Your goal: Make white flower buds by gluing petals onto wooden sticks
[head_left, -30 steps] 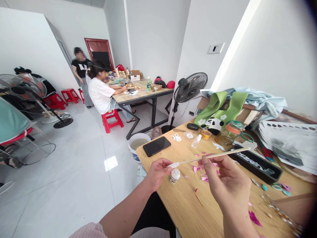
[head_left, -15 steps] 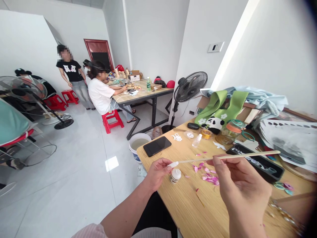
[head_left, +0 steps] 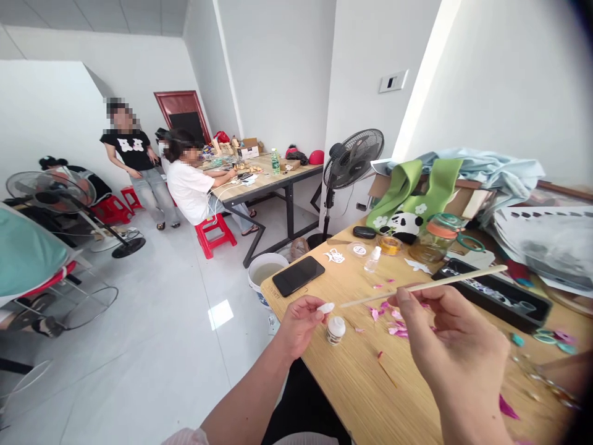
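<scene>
Between thumb and fingers, my left hand (head_left: 303,321) pinches a small white petal-shaped piece (head_left: 327,308). My right hand (head_left: 451,334) grips a thin pale wooden stick (head_left: 445,282), its narrow tip pointing left with a small gap to the white piece. Just below the white piece stands a small white bottle (head_left: 336,330) with a printed label. Pink petals (head_left: 398,327) lie scattered beside my right hand, which partly hides them. A thin brown stem with a red tip (head_left: 386,369) lies closer to me on the wood.
On the wooden table (head_left: 352,377) are a black phone (head_left: 299,276), a clear dropper bottle (head_left: 372,259), a glass jar (head_left: 435,238) and a long black tray (head_left: 504,300). A bucket (head_left: 266,270) and a standing fan (head_left: 352,157) are beyond its edge. Other people are at the left, one seated at another table (head_left: 259,179).
The stick's tip has come away from the white piece, where it was touching or nearly touching. The camera view has tilted slightly; both hands keep their grips.
</scene>
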Available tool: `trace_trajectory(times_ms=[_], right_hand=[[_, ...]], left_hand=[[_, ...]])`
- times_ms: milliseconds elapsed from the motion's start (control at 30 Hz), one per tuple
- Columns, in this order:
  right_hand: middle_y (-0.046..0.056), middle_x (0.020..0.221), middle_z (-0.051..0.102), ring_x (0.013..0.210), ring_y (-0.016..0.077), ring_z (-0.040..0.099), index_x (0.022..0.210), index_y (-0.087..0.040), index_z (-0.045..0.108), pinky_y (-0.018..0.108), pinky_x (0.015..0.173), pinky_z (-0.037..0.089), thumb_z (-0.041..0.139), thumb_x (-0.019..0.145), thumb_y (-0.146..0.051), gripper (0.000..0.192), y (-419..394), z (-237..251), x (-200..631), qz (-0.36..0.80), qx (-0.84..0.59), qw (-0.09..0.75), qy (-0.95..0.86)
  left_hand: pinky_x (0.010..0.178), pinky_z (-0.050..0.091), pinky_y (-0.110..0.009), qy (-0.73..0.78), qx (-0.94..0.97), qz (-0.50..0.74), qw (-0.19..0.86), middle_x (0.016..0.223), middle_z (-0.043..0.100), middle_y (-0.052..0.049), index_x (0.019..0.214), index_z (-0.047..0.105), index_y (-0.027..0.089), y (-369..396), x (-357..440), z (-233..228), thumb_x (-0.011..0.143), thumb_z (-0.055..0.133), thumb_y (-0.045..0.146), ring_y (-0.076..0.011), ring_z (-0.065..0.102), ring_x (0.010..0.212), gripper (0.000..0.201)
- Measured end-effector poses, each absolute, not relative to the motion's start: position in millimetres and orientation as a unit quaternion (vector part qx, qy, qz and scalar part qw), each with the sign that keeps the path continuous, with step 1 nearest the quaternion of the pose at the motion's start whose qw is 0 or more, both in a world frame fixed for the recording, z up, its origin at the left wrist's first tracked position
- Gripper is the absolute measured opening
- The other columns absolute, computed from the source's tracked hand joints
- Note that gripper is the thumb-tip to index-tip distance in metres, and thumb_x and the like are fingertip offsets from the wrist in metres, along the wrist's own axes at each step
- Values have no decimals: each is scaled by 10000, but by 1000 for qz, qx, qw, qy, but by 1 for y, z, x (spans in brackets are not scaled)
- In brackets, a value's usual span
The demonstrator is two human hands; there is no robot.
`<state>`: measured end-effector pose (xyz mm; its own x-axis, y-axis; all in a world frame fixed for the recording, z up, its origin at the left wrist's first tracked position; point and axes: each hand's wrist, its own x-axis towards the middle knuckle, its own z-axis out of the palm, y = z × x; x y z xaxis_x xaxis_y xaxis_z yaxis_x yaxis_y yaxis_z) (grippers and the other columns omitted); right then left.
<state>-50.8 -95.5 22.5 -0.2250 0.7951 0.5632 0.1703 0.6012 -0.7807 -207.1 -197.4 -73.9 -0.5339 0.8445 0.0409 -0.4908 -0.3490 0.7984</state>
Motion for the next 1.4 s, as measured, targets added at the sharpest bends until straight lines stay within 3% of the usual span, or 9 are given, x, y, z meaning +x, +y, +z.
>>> trace_trajectory(times_ms=[267, 533, 1400], right_hand=[[-20, 758, 676, 516, 82, 483, 779, -222, 631, 247, 490, 356, 616, 854, -458, 248, -109, 24, -55, 267, -343, 528, -729], [27, 818, 700, 644, 138, 590, 806, -211, 644, 266, 543, 394, 617, 855, -477, 273, -108, 18, -58, 292, -350, 527, -717], [47, 735, 663, 623, 166, 604, 789, -192, 630, 274, 552, 442, 623, 835, -526, 337, -105, 19, -55, 323, -339, 549, -693]], left_hand=[[704, 395, -275, 391, 238, 794, 400, 718, 660, -16, 815, 734, 168, -195, -208, -75, 634, 869, 335, -121, 549, 705, 281], [713, 400, -274, 396, 223, 797, 397, 714, 653, -10, 804, 738, 174, -195, -205, -70, 609, 882, 334, -119, 548, 706, 291], [717, 392, -291, 399, 221, 789, 411, 717, 660, -24, 806, 723, 156, -196, -206, -68, 604, 883, 357, -123, 548, 679, 327]])
